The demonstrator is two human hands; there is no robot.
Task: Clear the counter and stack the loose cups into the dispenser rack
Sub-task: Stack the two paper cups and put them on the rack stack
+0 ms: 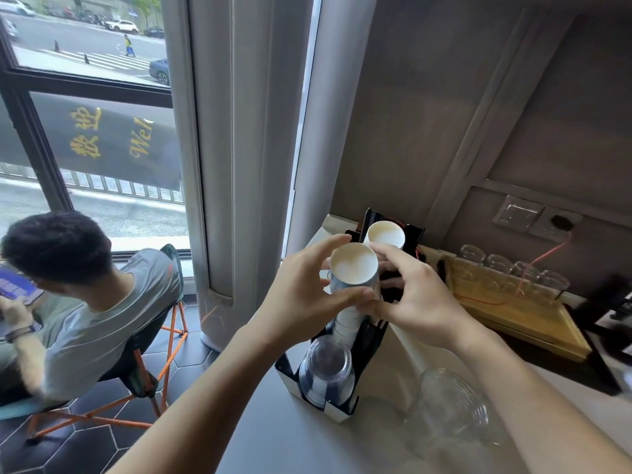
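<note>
While both hands meet at the middle of the frame, the left hand (301,289) and the right hand (413,295) close round the top of a tall stack of paper cups (354,268) standing in the black dispenser rack (372,340). The left thumb and fingers (328,248) pinch the stack just under its rolled rim from the left; the right fingers (386,251) press on it from the right, so each hand is clamped on the same stack. Behind it, toward the upper middle, a second stack of paper cups (386,234) sits in the rack's far slot. In the near slot, lower centre, a stack of clear plastic cups (326,371) stands mouth down. To the lower right, on the pale worktop (273,432), loose clear plastic cups (451,401) lie on their sides, not yet racked.

Paper cups like these are probably very light and thin-walled; squeezing the middle would likely buckle them, so the stiff rim or the band just beneath looks like the best hold. The nested stack may lean or separate, so two-handed support seems sensible. The clear cups appear slick and springy, liable to crack if pinched hard.

At the right, drinking glasses (513,271) rest on a wooden tray (533,319). At the left, a seated person (85,302) looks at a phone.
</note>
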